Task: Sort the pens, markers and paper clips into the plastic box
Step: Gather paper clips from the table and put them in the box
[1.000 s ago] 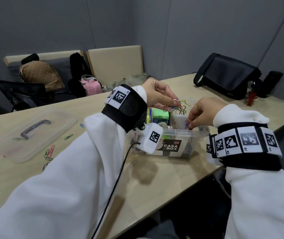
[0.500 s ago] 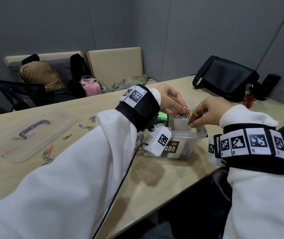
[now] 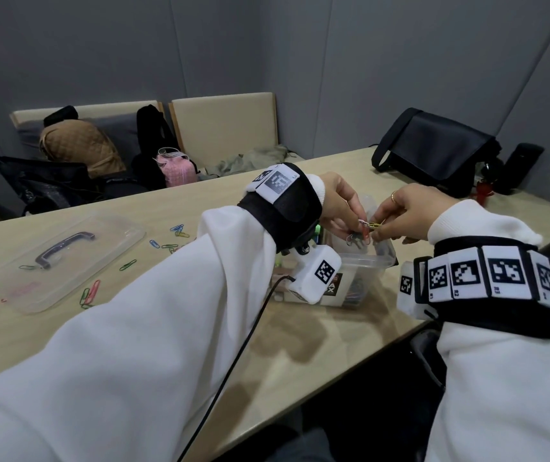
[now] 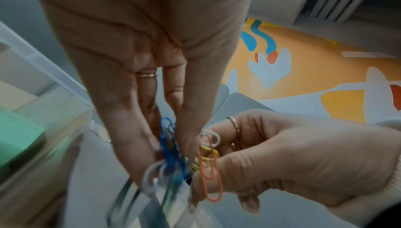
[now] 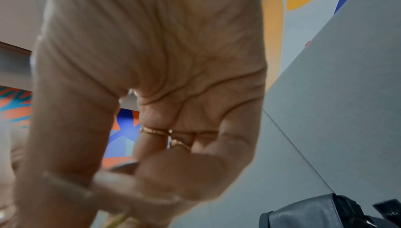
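Note:
A clear plastic box [image 3: 363, 261] stands near the table's front edge, a green block showing inside. Above its right part my left hand [image 3: 343, 211] pinches a tangled bunch of coloured paper clips [image 3: 360, 233]. In the left wrist view the bunch [image 4: 173, 159] shows blue, white and green clips. My right hand [image 3: 397, 215] pinches the yellow and orange clips [image 4: 208, 163] at the bunch's right side. More loose paper clips [image 3: 170, 243] and a red-green group [image 3: 90, 293] lie on the table to the left.
The box's clear lid [image 3: 57, 261] with a dark handle lies at the left of the table. A black shoulder bag [image 3: 433, 151] sits at the back right. Bags rest on the chairs [image 3: 223, 125] behind the table.
Both hands have shifted right and lowered slightly over the box. The right hand, earlier down at the box, now pinches the clips at the bunch held by the left hand.

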The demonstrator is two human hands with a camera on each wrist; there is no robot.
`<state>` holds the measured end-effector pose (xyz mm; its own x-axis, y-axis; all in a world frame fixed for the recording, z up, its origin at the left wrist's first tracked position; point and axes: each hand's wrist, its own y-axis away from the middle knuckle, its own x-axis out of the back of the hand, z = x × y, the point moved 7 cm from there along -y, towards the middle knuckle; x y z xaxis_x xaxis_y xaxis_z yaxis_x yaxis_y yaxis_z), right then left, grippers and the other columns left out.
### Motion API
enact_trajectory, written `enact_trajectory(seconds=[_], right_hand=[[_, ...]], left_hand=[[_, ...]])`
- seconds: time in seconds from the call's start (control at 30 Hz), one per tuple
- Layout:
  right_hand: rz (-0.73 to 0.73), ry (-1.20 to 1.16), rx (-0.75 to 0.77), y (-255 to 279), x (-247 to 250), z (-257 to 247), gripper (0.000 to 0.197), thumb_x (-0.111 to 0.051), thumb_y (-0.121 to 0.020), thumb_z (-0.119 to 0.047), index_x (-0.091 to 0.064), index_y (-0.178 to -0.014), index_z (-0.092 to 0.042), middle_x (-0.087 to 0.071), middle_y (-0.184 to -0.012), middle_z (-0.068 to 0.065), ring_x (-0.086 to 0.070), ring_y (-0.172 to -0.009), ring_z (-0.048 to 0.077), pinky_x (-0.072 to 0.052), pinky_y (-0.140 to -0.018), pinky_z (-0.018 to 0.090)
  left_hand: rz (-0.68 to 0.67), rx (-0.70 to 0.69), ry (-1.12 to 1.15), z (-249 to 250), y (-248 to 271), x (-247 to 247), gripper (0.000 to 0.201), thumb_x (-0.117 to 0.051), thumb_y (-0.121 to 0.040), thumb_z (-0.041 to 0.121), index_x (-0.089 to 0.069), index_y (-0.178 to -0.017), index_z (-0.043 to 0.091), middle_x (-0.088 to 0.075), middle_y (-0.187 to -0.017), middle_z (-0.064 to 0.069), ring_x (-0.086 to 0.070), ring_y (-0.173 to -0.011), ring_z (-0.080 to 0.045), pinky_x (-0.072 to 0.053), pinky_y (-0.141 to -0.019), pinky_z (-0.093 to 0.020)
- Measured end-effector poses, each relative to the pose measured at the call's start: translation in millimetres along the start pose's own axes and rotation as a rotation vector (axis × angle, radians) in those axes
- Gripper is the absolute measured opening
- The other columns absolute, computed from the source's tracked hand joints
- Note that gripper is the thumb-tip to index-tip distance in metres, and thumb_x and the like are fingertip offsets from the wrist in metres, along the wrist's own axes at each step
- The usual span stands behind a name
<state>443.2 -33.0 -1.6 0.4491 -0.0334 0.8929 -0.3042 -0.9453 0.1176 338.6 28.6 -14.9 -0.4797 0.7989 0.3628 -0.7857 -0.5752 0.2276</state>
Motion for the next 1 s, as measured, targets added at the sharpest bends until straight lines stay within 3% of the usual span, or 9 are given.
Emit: enact_trajectory(seconds=[0.1,0.2,0.3,0.37,0.47,0.6,0.67,0.8,1.0], right_hand=[[0.005,-0.006,0.009,0.3,-0.7,0.2,0.016,-0.077,-0.077,-0.013,-0.070,-0.072,-0.027,-0.066,-0.070,-0.004,-0.059,-0.068,0.009,-0.053,-0.059,0.022],[0.016,0.022,0.000,-1.1,-1.2,1.3,0.020,-0.076,-0.078,-0.015,-0.069,-0.068,-0.030,-0.068,-0.071,-0.005,-0.062,-0.073,0.013,-0.057,-0.067,0.028],[0.024,0.047,-0.006,-1.1,-1.6,-0.3,0.015,-0.075,-0.079,-0.017,-0.071,-0.072,-0.030,-0.069,-0.074,-0.005,-0.065,-0.080,0.017,-0.058,-0.077,0.034],[0.025,0.055,-0.008,-0.5,-2.0,-2.0,0.008,-0.075,-0.079,-0.018,-0.075,-0.081,-0.025,-0.069,-0.076,-0.005,-0.065,-0.082,0.016,-0.058,-0.078,0.033],[0.012,0.066,-0.012,-0.3,-2.5,-4.3,0.010,-0.074,-0.081,-0.016,-0.077,-0.087,-0.024,-0.070,-0.077,-0.007,-0.062,-0.078,0.010,-0.055,-0.072,0.027],[0.007,0.112,-0.034,-1.9,-6.8,-11.0,0.006,-0.072,-0.083,-0.018,-0.077,-0.087,-0.020,-0.070,-0.075,-0.007,-0.057,-0.067,0.000,-0.046,-0.058,0.017],[0.031,0.146,-0.034,-3.3,-9.0,-18.1,0.004,-0.072,-0.082,-0.020,-0.076,-0.084,-0.020,-0.069,-0.074,-0.007,-0.059,-0.069,0.005,-0.046,-0.058,0.020],[0.119,0.179,-0.026,-7.3,-12.2,-33.1,0.013,-0.072,-0.079,-0.023,-0.069,-0.066,-0.026,-0.071,-0.079,-0.004,-0.067,-0.085,0.019,-0.055,-0.083,0.034],[0.264,0.187,0.063,-2.8,-28.5,-76.2,0.010,-0.063,-0.080,-0.021,-0.064,-0.070,-0.024,-0.069,-0.089,0.003,-0.063,-0.089,0.028,-0.054,-0.082,0.038]], left_hand=[[-0.011,0.040,-0.024,-2.2,1.0,-2.0,0.010,-0.065,-0.078,-0.013,-0.062,-0.076,-0.004,-0.066,-0.095,-0.030,-0.069,-0.079,-0.030,-0.058,-0.072,-0.034],[-0.020,0.060,-0.040,-3.7,2.1,-3.0,0.012,-0.067,-0.077,-0.013,-0.061,-0.075,-0.003,-0.065,-0.102,-0.032,-0.067,-0.093,-0.036,-0.057,-0.076,-0.036],[-0.010,0.070,-0.032,-4.5,2.1,-2.5,0.010,-0.066,-0.077,-0.013,-0.062,-0.078,-0.004,-0.067,-0.099,-0.030,-0.067,-0.083,-0.031,-0.057,-0.074,-0.033],[0.011,0.085,-0.056,-5.5,1.2,-0.8,0.011,-0.067,-0.077,-0.012,-0.064,-0.081,-0.002,-0.069,-0.091,-0.024,-0.069,-0.074,-0.024,-0.058,-0.073,-0.030],[0.067,0.112,-0.123,-6.8,0.5,2.4,0.011,-0.066,-0.079,-0.010,-0.065,-0.081,0.000,-0.068,-0.081,-0.017,-0.067,-0.062,-0.018,-0.057,-0.066,-0.025],[0.064,0.120,-0.126,-9.1,2.0,0.9,0.008,-0.063,-0.082,-0.009,-0.065,-0.082,-0.002,-0.067,-0.080,-0.017,-0.066,-0.067,-0.020,-0.056,-0.067,-0.024],[0.083,0.090,-0.073,-12.6,5.9,3.1,0.010,-0.060,-0.084,-0.010,-0.064,-0.081,-0.002,-0.067,-0.078,-0.016,-0.066,-0.064,-0.019,-0.057,-0.068,-0.025],[0.149,-0.028,0.101,-21.8,25.8,15.6,0.012,-0.056,-0.085,-0.014,-0.061,-0.081,-0.004,-0.065,-0.076,-0.019,-0.066,-0.058,-0.018,-0.060,-0.063,-0.029],[0.284,-0.095,0.182,-44.7,76.7,67.6,0.017,-0.051,-0.089,-0.012,-0.060,-0.084,0.002,-0.065,-0.078,-0.013,-0.066,-0.057,-0.011,-0.058,-0.065,-0.028]])
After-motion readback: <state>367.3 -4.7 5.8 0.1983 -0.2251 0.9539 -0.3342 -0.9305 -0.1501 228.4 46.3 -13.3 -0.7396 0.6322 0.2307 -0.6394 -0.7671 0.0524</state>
